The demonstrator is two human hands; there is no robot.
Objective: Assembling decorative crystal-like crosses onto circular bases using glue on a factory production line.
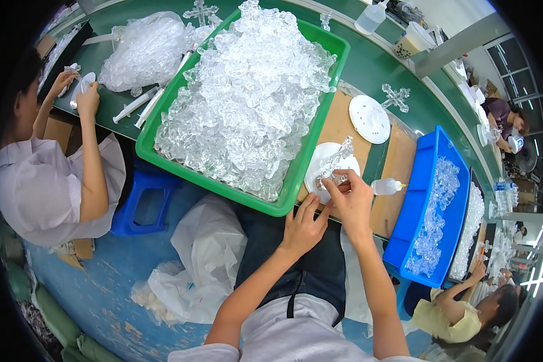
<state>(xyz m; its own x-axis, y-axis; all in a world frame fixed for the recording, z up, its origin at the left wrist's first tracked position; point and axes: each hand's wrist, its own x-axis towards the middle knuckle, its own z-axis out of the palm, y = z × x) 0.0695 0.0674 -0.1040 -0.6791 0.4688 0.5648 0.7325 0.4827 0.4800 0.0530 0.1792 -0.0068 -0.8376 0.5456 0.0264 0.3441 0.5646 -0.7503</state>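
A white round disc (313,179) lies on the brown board, with a clear plastic cross (338,158) over it. My right hand (353,202) is closed in a pinch at the cross's near end. The near rim of the disc is at the fingertips of my left hand (304,228), whose fingers are drawn together there; its thumb is mostly hidden. Farther back sits a second white disc (368,120) with small holes, and another clear cross (396,98) beside it. A small squeeze bottle (387,186) with a yellowish tip lies right of my right hand.
A big green tray (270,208) heaped with clear plastic pieces stands left of my hands. At right is a blue bin (425,161) of similar pieces. Syringes (136,105) and a bagged heap (140,57) lie left. Co-workers sit on both sides; a blue stool (140,202) stands left.
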